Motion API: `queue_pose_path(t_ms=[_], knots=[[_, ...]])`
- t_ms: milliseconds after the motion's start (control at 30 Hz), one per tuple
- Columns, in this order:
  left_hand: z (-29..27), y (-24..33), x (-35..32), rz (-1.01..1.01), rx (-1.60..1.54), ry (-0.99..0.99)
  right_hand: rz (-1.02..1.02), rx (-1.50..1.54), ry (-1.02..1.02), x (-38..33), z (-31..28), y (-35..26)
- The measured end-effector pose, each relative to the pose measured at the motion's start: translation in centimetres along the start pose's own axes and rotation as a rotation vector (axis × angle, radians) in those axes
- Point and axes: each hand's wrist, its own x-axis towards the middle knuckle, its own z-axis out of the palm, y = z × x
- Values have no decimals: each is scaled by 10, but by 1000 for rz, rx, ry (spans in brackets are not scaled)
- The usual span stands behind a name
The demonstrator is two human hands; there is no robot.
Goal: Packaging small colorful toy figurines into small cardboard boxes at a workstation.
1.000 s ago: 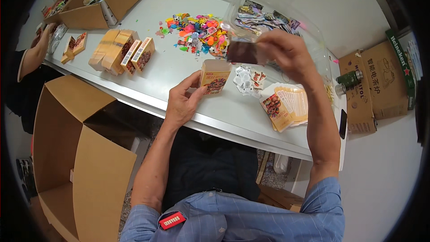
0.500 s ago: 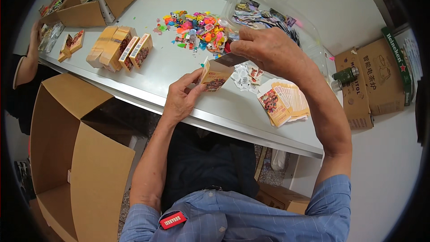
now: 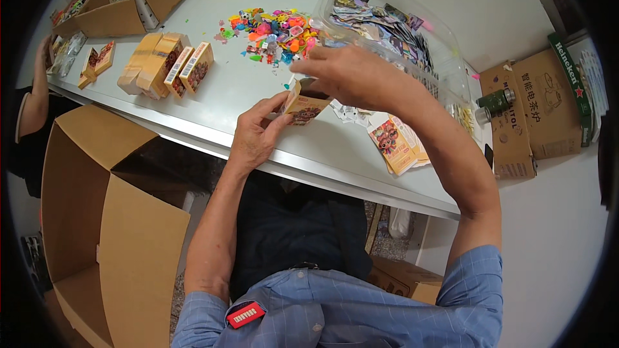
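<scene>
A small cream-and-orange printed box (image 3: 305,113) is held upright above the front edge of the table. My left hand (image 3: 256,130) grips its lower left side, thumb in front. At its raised top my right hand (image 3: 342,74) hovers with its fingers stretched out to the left. A dark card (image 3: 317,86) shows in the mouth of the box, under my right fingers; its lower part is hidden. Close by on the right, printed cards (image 3: 394,145) lie fanned on the table, partly behind my right forearm. Small white packets (image 3: 350,113) lie just behind the box.
Colourful small toys (image 3: 277,32) are heaped mid-table. A clear plastic bin (image 3: 445,71) holds many cards. Finished-looking boxes (image 3: 196,67) and banded bundles (image 3: 151,64) stand left. A large open carton (image 3: 142,232) is beside me. Another person's arm (image 3: 40,90) reaches in at far left.
The dark card has gone down into the box from my right hand's pinch. My right fingers have moved left over the box top and straightened. My left hand keeps its hold.
</scene>
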Motion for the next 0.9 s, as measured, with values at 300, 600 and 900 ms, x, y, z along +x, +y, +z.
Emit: queue_pose_path(t_ms=[300, 600, 900], knots=[[1, 0, 3, -49, -105, 79, 321, 254, 151, -62, 17, 31], [3, 1, 1, -83, -71, 101, 615, 211, -48, -111, 87, 22], [3, 7, 2, -78, -50, 87, 794, 289, 104, -124, 83, 44]])
